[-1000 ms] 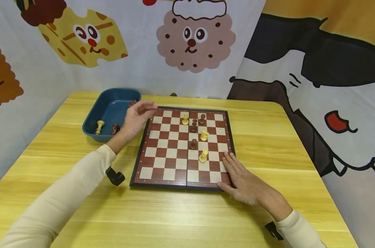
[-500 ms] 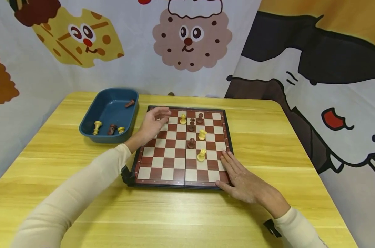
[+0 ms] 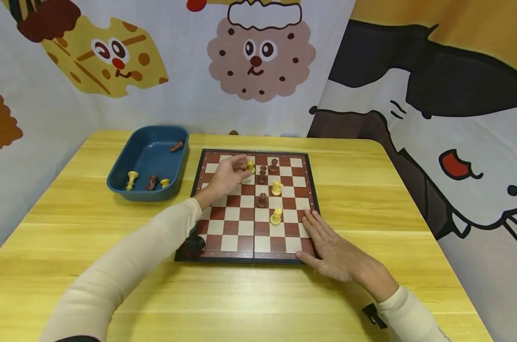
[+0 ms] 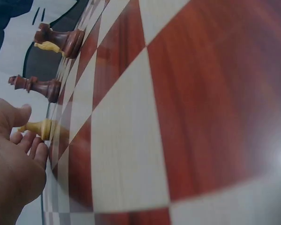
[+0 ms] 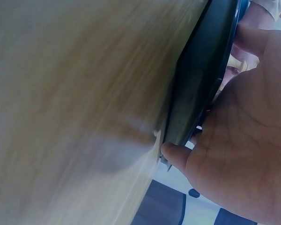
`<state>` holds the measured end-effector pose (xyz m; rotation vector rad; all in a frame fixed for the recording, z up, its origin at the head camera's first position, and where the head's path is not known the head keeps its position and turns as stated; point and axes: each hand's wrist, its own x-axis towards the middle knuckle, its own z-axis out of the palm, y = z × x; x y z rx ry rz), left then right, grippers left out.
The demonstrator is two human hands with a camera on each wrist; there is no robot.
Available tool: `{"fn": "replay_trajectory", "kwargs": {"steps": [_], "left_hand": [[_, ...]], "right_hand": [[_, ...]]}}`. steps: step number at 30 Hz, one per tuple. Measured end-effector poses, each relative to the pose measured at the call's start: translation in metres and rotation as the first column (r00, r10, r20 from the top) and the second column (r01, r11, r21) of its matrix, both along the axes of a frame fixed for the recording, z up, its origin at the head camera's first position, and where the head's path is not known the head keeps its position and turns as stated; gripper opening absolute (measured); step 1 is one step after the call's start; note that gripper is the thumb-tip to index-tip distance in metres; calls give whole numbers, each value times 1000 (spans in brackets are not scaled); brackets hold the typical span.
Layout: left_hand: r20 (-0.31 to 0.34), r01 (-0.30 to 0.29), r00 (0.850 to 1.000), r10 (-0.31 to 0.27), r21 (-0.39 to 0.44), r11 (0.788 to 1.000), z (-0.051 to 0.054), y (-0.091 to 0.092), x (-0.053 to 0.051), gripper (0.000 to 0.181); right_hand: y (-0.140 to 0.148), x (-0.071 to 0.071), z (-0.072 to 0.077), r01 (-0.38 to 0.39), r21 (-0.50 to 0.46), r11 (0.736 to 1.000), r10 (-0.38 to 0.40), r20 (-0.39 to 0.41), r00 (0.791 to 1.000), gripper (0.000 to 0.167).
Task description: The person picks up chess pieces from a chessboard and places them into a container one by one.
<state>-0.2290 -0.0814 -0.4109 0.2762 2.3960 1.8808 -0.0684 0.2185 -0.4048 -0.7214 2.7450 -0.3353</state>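
A red-and-white chessboard [image 3: 228,228] with a dark rim lies on the table. My left hand [image 3: 227,178] reaches over its far part, thumb and fingers apart on either side of a yellow chess piece [image 3: 251,166]. In the left wrist view that upright yellow piece [image 4: 40,128] stands by the fingertips, the thumb clear of it. My right hand [image 3: 333,247] rests on the board's near right corner with straight fingers. On the right half stand a brown king [image 3: 262,175], another brown piece [image 3: 273,166], a yellow knight [image 3: 277,188], a brown rook [image 3: 262,201] and a yellow piece [image 3: 276,217].
A blue tray [image 3: 145,135] stands left of the board with several chess pieces lying in it, among them a yellow one [image 3: 131,180] and a brown one [image 3: 177,146]. A printed cloth [image 3: 177,109] hangs behind the wooden table [image 3: 215,304].
My left hand has moved right from beside the tray, across the board, to the yellow piece at the far side. The right hand stays on the board's corner.
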Motion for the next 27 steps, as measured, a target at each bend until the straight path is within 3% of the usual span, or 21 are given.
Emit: {"fn": "replay_trajectory", "kwargs": {"steps": [11,18,27], "left_hand": [[-86,-113,990,108,-60,992,-11,17,-6,34],[-93,-158,985,147,-123,980,-11,17,-7,28],[-74,-174,983,165,-136,975,-10,16,-10,28]], "right_hand": [[-2,4,4,-9,-9,1000,9,-17,1000,89],[-2,3,4,-9,-23,1000,9,-10,1000,91],[-2,1,4,3,-40,999,-2,21,1000,93]]}}
